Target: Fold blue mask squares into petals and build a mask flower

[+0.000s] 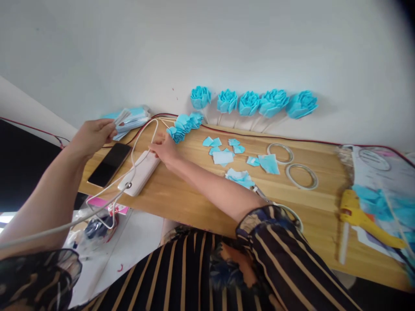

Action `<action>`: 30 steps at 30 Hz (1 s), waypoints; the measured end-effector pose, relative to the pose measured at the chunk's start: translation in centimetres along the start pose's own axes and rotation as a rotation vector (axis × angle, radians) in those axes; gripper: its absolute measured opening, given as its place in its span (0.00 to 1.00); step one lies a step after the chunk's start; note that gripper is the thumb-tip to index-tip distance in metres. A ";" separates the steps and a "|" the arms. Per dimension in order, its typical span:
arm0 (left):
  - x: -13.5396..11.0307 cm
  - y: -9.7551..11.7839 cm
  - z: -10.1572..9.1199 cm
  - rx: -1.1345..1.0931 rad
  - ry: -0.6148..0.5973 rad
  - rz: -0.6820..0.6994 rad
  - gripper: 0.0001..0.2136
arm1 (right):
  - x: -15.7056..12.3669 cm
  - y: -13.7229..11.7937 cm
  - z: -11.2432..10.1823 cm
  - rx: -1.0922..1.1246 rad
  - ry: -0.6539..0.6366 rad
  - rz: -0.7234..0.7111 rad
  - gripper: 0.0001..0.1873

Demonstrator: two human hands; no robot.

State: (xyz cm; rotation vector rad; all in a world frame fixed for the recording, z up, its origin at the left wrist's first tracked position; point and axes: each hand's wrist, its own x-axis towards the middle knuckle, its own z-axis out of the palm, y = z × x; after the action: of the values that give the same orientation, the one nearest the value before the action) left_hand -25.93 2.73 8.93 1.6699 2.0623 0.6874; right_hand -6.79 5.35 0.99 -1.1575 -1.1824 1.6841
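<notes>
My left hand (95, 136) is raised at the left, its thumb and fingers pinching thin white strips (121, 116). Just beyond it lies a stack of light blue face masks (138, 116) by the wall. My right hand (164, 149) is closed at the far end of a white power strip (142, 172); whatever its fingertips hold is too small to make out. A white cable (134, 149) loops over the power strip between my hands. Several blue handmade flowers (183, 125) on thin sticks lie right behind my right hand. A black phone (110, 164) rests below my left hand.
More blue flowers (249, 103) on sticks lean against the wall. Cut blue pieces (268, 164) and tape rolls (301, 176) lie mid-table. At the right are a yellow glue gun (363, 220) and a plastic bag (369, 160). A red-black wire (292, 139) follows the wall.
</notes>
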 end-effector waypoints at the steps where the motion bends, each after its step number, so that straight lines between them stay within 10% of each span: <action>1: 0.5 0.4 0.2 -0.015 -0.005 0.014 0.14 | -1.2 -0.2 -0.4 0.071 -0.025 -0.007 0.30; 6: 2.5 3.1 1.5 0.239 -0.089 0.140 0.12 | -6.4 0.6 -3.6 0.102 -0.149 0.003 0.09; 17: 7.1 2.2 10.3 0.715 -0.204 0.189 0.14 | -9.5 2.3 -5.5 0.097 -0.245 0.044 0.18; 30: 6.4 2.5 11.2 0.995 -0.182 0.379 0.24 | -9.4 2.0 -5.8 0.063 -0.252 0.065 0.16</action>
State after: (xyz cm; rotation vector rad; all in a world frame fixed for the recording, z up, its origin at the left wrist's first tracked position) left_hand -18.77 10.77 1.49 2.5418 2.0846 -0.5161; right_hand 1.41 -2.33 0.47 -0.9749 -1.2445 1.9462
